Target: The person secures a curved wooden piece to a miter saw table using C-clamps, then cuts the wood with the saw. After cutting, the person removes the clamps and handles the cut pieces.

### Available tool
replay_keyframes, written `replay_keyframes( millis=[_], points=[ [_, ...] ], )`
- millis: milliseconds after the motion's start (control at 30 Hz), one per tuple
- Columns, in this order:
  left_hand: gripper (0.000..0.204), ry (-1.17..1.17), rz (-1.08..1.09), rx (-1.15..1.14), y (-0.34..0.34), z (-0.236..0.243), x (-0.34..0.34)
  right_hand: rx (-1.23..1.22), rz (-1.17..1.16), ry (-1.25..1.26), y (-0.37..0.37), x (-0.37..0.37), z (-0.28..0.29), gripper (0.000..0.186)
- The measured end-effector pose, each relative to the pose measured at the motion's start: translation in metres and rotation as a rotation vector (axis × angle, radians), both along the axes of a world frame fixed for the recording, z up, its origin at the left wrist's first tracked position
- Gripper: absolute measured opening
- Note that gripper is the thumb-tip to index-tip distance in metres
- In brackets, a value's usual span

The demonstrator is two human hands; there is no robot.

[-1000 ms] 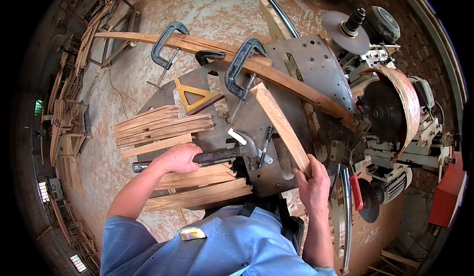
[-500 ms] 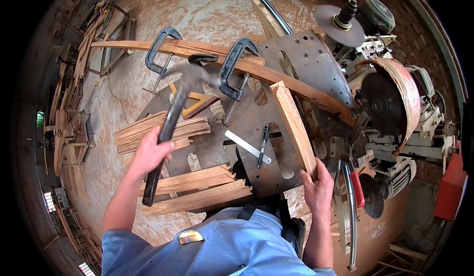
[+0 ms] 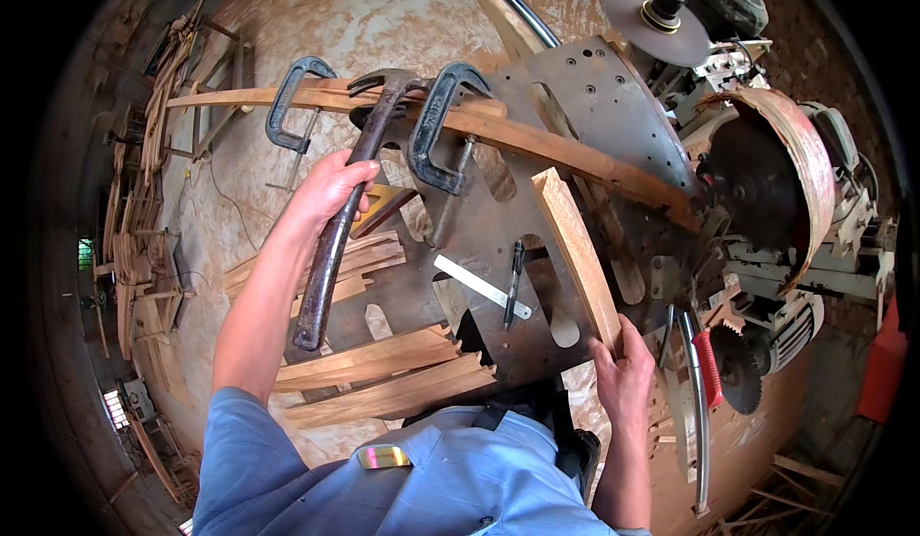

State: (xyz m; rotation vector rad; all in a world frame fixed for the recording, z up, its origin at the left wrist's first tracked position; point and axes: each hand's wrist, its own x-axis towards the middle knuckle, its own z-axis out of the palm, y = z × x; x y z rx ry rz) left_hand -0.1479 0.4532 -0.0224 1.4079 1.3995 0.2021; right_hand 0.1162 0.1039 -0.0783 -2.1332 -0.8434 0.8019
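Note:
My left hand (image 3: 334, 189) is closed round the dark handle of a claw hammer (image 3: 331, 253). The hammer's head lies over a long wooden bar (image 3: 565, 165), between two C-clamps: a left one (image 3: 281, 105) and a right one (image 3: 425, 138). Whether the head touches the bar I cannot tell. My right hand (image 3: 624, 364) grips the near end of a short wooden block (image 3: 577, 253), which slants up and away over the metal table (image 3: 460, 311). A yellow-and-brown triangular square (image 3: 388, 212) lies partly hidden behind my left hand.
A white metal ruler (image 3: 479, 285) and a black pen (image 3: 515, 285) lie mid-table. Cut wood strips (image 3: 383, 368) rest at its near left edge. To the right stand a large circular saw blade (image 3: 752, 182), a toothed blade (image 3: 736, 368) and a red handle (image 3: 707, 368).
My left hand has moved forward and to the right with the hammer, whose head was blurred and is now sharp above the clamped bar. My right hand keeps hold of the block.

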Motion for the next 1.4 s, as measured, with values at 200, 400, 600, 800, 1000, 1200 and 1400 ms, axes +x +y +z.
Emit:
replay_keyframes(
  millis=[200, 400, 600, 800, 1000, 1200, 1400],
  points=[
    [0.025, 0.022, -0.026, -0.071, 0.001, -0.002, 0.021, 0.006, 0.02, -0.017, 0.003, 0.001, -0.003, 0.047],
    [0.024, 0.058, -0.032, -0.053, 0.005, -0.004, 0.024, 0.004, 0.024, -0.02, 0.006, 0.002, -0.002, 0.047],
    [0.023, 0.062, -0.052, -0.046, 0.006, -0.003, 0.028, 0.002, 0.014, -0.002, 0.003, 0.002, -0.009, 0.046],
    [0.022, 0.016, 0.011, 0.009, 0.007, -0.007, 0.024, 0.024, 0.022, -0.022, 0.004, 0.003, -0.009, 0.046],
    [0.023, 0.05, -0.067, 0.012, 0.005, -0.007, 0.022, -0.02, 0.009, 0.024, 0.004, 0.003, -0.008, 0.046],
    [0.022, 0.026, 0.021, 0.074, 0.0, -0.005, 0.03, 0.014, -0.02, 0.016, 0.0, 0.003, -0.014, 0.046],
    [0.019, 0.037, -0.039, -0.018, 0.004, -0.005, 0.024, -0.023, -0.015, 0.046, 0.0, 0.003, -0.011, 0.046]
  ],
)
